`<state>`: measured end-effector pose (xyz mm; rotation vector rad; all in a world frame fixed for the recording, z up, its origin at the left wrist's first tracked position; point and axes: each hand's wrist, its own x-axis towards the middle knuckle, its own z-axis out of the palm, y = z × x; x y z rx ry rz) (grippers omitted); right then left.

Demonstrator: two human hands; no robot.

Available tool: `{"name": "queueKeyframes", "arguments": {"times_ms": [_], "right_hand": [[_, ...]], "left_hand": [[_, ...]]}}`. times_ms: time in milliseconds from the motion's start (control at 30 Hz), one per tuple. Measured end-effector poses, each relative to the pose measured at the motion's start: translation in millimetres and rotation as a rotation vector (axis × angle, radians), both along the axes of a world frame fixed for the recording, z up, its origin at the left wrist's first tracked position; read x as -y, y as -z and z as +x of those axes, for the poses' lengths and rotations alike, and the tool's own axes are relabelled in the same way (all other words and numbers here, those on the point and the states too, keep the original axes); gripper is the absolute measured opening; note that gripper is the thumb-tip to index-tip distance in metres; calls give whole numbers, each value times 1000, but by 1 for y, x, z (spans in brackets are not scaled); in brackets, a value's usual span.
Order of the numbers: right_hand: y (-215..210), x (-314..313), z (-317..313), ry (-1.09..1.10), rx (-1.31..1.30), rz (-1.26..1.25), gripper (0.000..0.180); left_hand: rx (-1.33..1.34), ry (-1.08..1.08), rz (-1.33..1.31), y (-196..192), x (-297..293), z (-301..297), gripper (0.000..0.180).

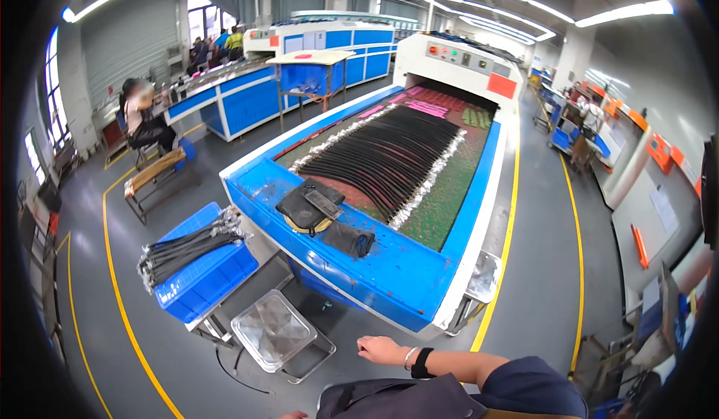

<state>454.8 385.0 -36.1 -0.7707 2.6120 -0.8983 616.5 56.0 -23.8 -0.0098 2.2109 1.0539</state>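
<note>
My right hand [380, 349] reaches across in front of my body, fingers loosely curled, with nothing visible in it. Its wrist carries a bracelet and a black band. Only a sliver of my left hand [294, 414] shows at the lower edge; its fingers are hidden. Ahead stands a conveyor machine with a blue front end [389, 280]. On its green belt [427, 228] lie many black cords [382, 149] side by side, their ends wrapped in whitish material. A black pouch-like item [303, 203], a dark handheld device [323, 202] and a dark folded cloth [348, 239] rest on the front end.
Left of the machine, a blue crate [210, 277] holds bundled black cords [187, 250]. A stool with a clear-covered seat [274, 329] stands near me; another stool [483, 277] is at the machine's right. A seated person [142, 116] is far left. Yellow lines [123, 299] mark the floor.
</note>
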Motion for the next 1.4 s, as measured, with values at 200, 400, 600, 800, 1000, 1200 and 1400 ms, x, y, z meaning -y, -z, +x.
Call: {"name": "queueKeyframes", "arguments": {"times_ms": [200,400,600,800,1000,1200,1400], "right_hand": [[121,-35,24,166,266,625,23],[217,-66,108,240,363,871,23],[171,181,108,-223,339,600,18],[100,423,85,-453,199,259,19],[130,521,74,-601,200,410,21],[211,575,38,-690,278,835,24],[256,703,-36,-523,333,828,24]], "left_hand": [[-170,-218,-70,191,102,109,34],[21,-588,-425,307,275,372,24],[333,-1454,-534,167,336,503,24],[315,-1352,-408,181,320,515,24],[327,-1129,-342,165,351,438,25],[397,-1042,-318,155,448,378,26],[400,-936,-313,152,582,314,25]]}}
